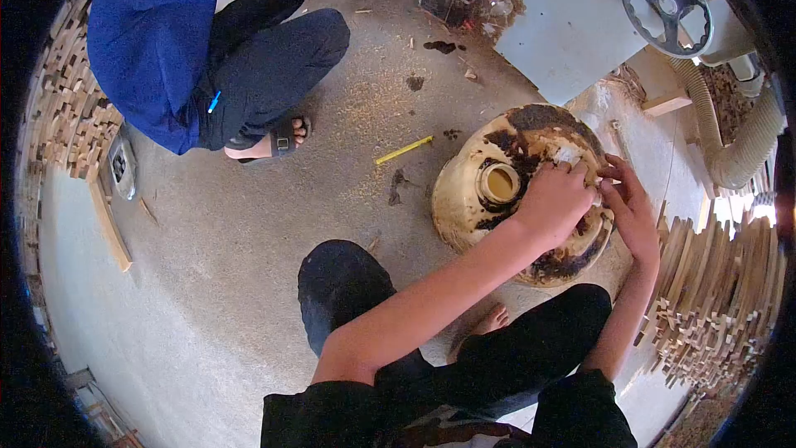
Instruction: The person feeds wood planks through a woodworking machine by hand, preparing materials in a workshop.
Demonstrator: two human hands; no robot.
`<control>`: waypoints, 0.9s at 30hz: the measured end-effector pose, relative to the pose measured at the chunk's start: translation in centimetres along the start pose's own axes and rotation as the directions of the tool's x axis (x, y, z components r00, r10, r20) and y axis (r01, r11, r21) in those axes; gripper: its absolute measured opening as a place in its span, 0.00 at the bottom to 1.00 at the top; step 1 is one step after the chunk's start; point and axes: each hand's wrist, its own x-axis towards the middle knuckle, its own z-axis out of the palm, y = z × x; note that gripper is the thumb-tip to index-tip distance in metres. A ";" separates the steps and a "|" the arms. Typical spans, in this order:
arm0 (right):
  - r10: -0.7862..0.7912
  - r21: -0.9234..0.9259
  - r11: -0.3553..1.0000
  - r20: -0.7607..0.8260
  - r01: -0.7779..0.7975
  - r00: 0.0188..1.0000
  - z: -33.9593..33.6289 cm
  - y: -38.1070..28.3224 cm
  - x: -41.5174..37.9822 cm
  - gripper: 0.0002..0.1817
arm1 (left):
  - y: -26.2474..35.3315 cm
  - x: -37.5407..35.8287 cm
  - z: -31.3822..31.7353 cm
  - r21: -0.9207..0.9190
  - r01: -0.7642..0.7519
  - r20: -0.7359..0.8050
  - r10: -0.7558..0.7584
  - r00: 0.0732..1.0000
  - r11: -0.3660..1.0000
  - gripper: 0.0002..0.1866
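Stained container (522,149) rests on the floor (249,232) just beyond the wearer's knees (342,282). Both forearms (456,282) extend to it: the left hand (560,199), fingers curled, is on its top beside the open neck (500,201); the right hand (633,206), fingers bent, is at its right edge. Whether either grips anything cannot be told.

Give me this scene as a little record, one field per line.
Left hand: curled, over the container's top
Right hand: at the container's edge
Between the hands: too hidden to tell
Container: round, cream, dark-stained, with an uncapped neck
On the floor: a yellow strip
Other person: crouching, in a blue top
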 end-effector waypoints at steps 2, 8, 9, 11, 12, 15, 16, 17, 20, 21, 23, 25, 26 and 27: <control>0.002 -0.001 1.000 0.008 -0.002 1.000 0.0 0.2 0.0 0.26 | 0.0 0.0 0.0 -0.016 -0.001 0.009 0.001 1.000 1.000 0.13; -0.010 0.018 1.000 0.002 0.010 1.000 0.1 0.3 -0.1 0.26 | 0.0 0.1 0.2 -0.003 -0.003 -0.014 0.003 1.000 1.000 0.14; 0.002 0.006 1.000 0.000 -0.002 1.000 0.1 0.1 -0.1 0.26 | 0.0 0.1 0.1 -0.011 0.004 0.003 -0.004 1.000 1.000 0.13; 0.013 -0.007 1.000 -0.003 -0.013 1.000 0.0 0.0 -0.1 0.26 | 0.0 0.1 0.0 -0.019 0.012 0.020 -0.011 1.000 1.000 0.13; 0.010 0.002 1.000 0.004 -0.010 1.000 0.0 0.0 -0.1 0.26 | 0.0 0.1 -0.1 -0.023 0.013 0.026 -0.013 1.000 1.000 0.13; 0.004 0.014 1.000 0.010 -0.004 1.000 0.1 0.0 -0.2 0.26 | 0.1 0.0 0.0 -0.028 0.016 0.016 -0.016 1.000 0.999 0.12; -0.001 0.018 1.000 0.008 0.001 1.000 0.1 -0.1 -0.2 0.26 | 0.1 0.0 0.1 -0.025 0.016 -0.001 -0.016 1.000 1.000 0.12; -0.001 0.020 1.000 0.008 0.001 1.000 0.1 0.0 -0.2 0.26 | 0.1 0.0 0.1 -0.024 0.015 -0.001 -0.015 1.000 1.000 0.12; 0.005 0.024 1.000 0.007 -0.005 1.000 0.0 0.1 -0.2 0.26 | 0.1 0.1 0.1 -0.024 0.014 0.019 -0.013 1.000 1.000 0.12; 0.003 0.025 1.000 0.010 -0.004 1.000 0.0 0.0 -0.1 0.26 | 0.1 0.0 0.0 -0.023 0.014 0.029 -0.013 0.999 1.000 0.12; 0.004 0.026 1.000 0.014 -0.004 1.000 0.0 -0.1 -0.2 0.26 | 0.1 0.0 -0.1 -0.025 0.015 0.040 -0.014 0.999 1.000 0.12; 0.003 0.030 1.000 0.012 -0.004 1.000 0.0 -0.2 -0.2 0.26 | 0.1 0.1 -0.1 -0.003 0.010 0.066 -0.010 0.998 1.000 0.13; 0.004 0.031 1.000 0.012 -0.005 1.000 0.0 -0.1 -0.2 0.26 | 0.1 0.1 0.0 -0.003 0.010 0.068 -0.010 0.998 1.000 0.13; 0.006 0.035 0.999 0.011 -0.006 1.000 0.0 0.1 -0.2 0.26 | 0.1 0.1 0.1 -0.003 0.009 0.047 -0.009 0.999 1.000 0.13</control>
